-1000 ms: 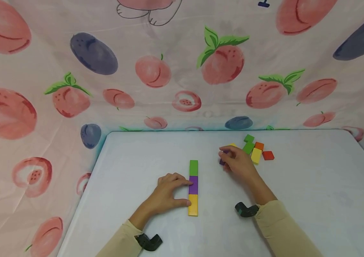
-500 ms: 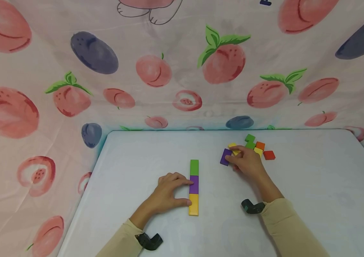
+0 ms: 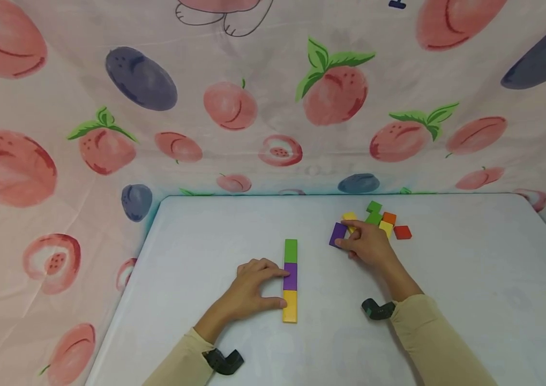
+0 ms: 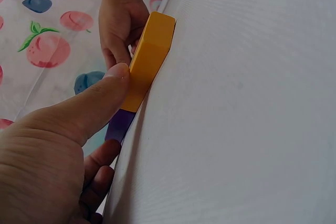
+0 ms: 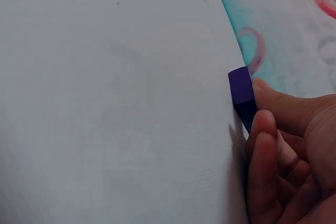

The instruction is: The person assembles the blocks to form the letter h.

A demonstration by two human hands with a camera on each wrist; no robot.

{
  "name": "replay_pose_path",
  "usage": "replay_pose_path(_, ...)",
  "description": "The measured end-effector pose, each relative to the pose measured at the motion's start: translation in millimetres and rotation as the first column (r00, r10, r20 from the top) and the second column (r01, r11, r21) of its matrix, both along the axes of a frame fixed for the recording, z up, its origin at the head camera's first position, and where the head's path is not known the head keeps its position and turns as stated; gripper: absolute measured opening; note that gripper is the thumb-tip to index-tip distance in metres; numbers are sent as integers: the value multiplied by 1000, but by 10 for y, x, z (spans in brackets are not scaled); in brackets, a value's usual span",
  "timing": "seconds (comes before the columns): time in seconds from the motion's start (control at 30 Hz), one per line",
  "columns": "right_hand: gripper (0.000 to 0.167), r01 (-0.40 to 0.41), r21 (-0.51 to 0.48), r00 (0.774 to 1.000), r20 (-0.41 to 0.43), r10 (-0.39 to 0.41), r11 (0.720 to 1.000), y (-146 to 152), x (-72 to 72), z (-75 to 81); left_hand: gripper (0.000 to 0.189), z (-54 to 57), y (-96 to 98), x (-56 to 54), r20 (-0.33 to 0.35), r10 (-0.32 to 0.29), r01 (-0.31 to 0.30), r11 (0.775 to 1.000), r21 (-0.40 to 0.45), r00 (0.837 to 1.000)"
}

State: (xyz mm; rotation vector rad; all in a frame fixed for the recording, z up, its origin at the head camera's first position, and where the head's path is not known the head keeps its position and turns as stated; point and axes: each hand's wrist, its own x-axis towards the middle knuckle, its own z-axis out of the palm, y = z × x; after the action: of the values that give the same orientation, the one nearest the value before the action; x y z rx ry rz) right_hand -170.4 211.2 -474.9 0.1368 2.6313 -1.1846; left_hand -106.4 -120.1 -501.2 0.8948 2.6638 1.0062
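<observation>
In the head view a green block (image 3: 291, 251), a purple block (image 3: 290, 276) and a yellow block (image 3: 290, 313) lie end to end in a straight upright row. My left hand (image 3: 249, 289) rests at the row's left side. Its index fingertip touches the purple block and its thumb the yellow block (image 4: 149, 61). Further right, my right hand (image 3: 369, 244) pinches a dark purple block (image 3: 337, 235) between thumb and index finger. That dark purple block (image 5: 242, 86) lies tilted on the table in the right wrist view, partly behind the fingers.
Beside my right hand lie a yellow block (image 3: 349, 216), two green blocks (image 3: 374, 206), another yellow block (image 3: 386, 227), an orange block (image 3: 389, 217) and a red block (image 3: 403, 232). The white table (image 3: 205, 230) meets a fruit-print cloth (image 3: 253, 64) at its back edge.
My right hand has drawn back slightly to the right, uncovering the dark purple block, then set thumb and index finger at its ends. The left hand and the row stay put.
</observation>
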Motion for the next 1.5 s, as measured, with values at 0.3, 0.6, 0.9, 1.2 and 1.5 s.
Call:
replay_pose_path(0.3, 61, -4, -25, 1000, -28, 4, 1000, 26, 14, -39, 58, 15, 2, 0, 8, -1, 1, 1000, 13, 1000)
replay_pose_path(0.6, 55, 12, 23, 995, -98, -9, 1000, -52, 84, -53, 57, 5, -6, 13, -18, 1, -1, 1000, 15, 1000)
replay_pose_path(0.9, 52, -3, -46, 994, -106, -2, 999, -138, 124, -32, 58, 4, -8, 13, -18, -1, 1, 1000, 17, 1000)
replay_pose_path(1.2, 48, 20, -152, 997, -73, -31, 988, -246, 68, -28, 58, 10, -6, 0, -18, 0, 0, 1000, 9, 1000)
replay_pose_path(1.5, 47, 99, -314, 995, 37, -92, 944, -344, -68, -14, 58, 15, 0, 6, 6, 5, -5, 1000, 6, 1000)
